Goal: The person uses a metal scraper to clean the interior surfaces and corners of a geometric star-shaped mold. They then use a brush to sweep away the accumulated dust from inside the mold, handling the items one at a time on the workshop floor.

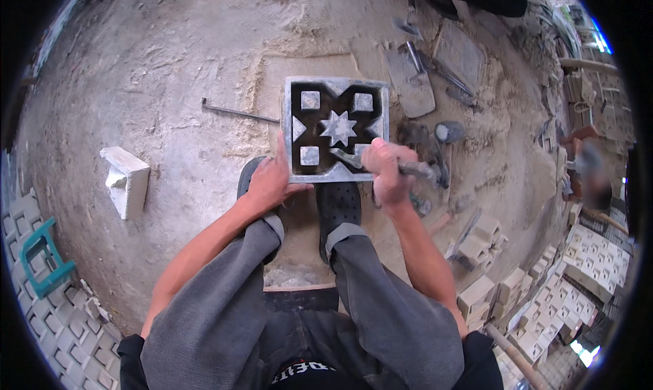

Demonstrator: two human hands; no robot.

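One square mould held one eight-pointed star, four square blocks and four triangular wedges. Two hands were at it, two clogs at its near edge; to its left lay one metal rod, one white block.

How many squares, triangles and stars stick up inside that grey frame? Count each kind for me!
Squares: 4 (one partly hidden by the right hand)
Triangles along the walls: 4
Stars: 1
Total in the grey frame: 9
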